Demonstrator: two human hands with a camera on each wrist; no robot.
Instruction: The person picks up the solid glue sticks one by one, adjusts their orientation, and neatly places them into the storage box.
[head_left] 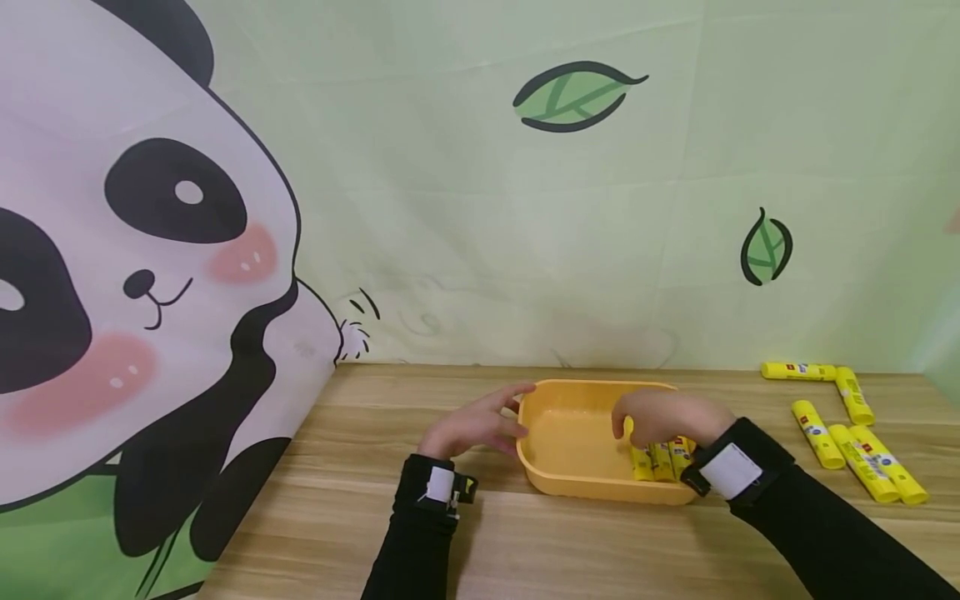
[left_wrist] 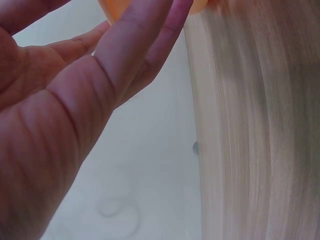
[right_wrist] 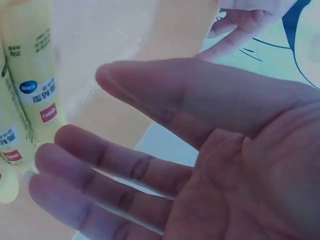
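Observation:
A shallow orange-yellow plastic basket stands on the wooden table. My left hand is at its left end, loosely extended fingers touching the rim and outer wall; the left wrist view catches only a bit of the basket. Inside, at the right end, several yellow glue sticks lie side by side. My right hand hovers over them, partly covering them. Seen in the right wrist view, its fingers are spread loosely, thumb apart, with nothing held; a glue stick lies just beyond the fingertips.
Right of the basket, several more yellow glue sticks lie on the table. One glue stick lies crosswise near the back edge. Behind the table hangs a pale green cloth printed with a panda and leaves.

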